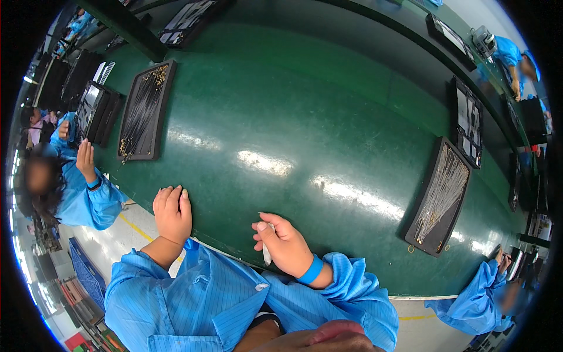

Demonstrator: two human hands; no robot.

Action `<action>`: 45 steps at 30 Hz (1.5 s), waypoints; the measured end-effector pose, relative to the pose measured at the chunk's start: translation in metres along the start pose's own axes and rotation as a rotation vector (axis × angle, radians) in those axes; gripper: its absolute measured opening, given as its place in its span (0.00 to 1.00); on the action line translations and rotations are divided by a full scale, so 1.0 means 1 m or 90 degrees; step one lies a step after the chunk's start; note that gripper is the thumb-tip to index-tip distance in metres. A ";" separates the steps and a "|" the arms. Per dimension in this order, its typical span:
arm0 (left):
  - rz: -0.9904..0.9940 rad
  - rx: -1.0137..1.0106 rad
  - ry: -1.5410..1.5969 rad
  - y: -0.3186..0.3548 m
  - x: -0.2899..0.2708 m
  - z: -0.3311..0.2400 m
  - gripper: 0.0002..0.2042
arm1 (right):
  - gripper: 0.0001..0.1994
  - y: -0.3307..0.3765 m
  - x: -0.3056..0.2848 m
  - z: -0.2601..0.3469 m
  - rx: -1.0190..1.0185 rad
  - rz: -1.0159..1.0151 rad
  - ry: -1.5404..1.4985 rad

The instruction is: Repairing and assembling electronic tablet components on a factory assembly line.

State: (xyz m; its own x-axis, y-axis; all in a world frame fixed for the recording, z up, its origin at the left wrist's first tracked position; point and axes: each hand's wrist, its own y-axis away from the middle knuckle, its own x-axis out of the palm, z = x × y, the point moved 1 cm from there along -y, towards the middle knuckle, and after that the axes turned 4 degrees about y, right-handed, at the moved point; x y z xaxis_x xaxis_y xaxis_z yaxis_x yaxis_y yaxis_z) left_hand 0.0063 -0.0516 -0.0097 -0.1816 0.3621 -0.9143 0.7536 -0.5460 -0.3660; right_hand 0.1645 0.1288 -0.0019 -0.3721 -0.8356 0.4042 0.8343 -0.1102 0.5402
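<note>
My left hand (172, 216) rests at the near edge of the green table (281, 111), its fingers stretched out and holding nothing. To its right, my right hand (287, 246) is closed over the table's near edge. A small whitish, stick-like piece (267, 253) pokes out below its curled fingers. Most of that piece is hidden by the palm, so I cannot tell its kind. A blue band (311, 269) circles my right wrist. Neither hand touches the trays at the sides.
A black tray (166, 94) of thin dark cables lies at left; another black tray (423, 205) of grey cables lies at right. Black trays of flat parts (467, 120) stand beyond them. Co-workers in blue sit at left (88, 193) and right (469, 299). A green post (126, 29) rises far left.
</note>
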 end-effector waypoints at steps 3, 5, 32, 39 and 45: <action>-0.001 0.002 0.002 0.000 0.000 0.000 0.09 | 0.18 0.000 0.000 -0.001 0.000 0.000 -0.005; -0.002 0.004 0.005 0.000 0.000 0.000 0.09 | 0.18 0.000 0.000 -0.001 -0.005 0.002 -0.018; -0.002 0.005 -0.002 -0.001 -0.001 -0.002 0.09 | 0.18 0.000 0.000 -0.002 0.006 -0.001 -0.005; -0.005 0.004 0.000 -0.002 -0.002 -0.003 0.09 | 0.17 0.000 0.000 -0.002 0.011 -0.002 0.000; -0.007 0.008 0.000 -0.002 -0.002 -0.003 0.08 | 0.17 0.000 -0.001 -0.002 0.008 0.001 -0.002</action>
State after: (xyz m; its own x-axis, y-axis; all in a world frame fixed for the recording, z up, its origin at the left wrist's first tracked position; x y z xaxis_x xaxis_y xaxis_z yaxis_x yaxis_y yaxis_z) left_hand 0.0074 -0.0488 -0.0068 -0.1901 0.3688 -0.9099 0.7431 -0.5516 -0.3789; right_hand 0.1657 0.1283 -0.0031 -0.3728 -0.8336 0.4076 0.8292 -0.1022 0.5495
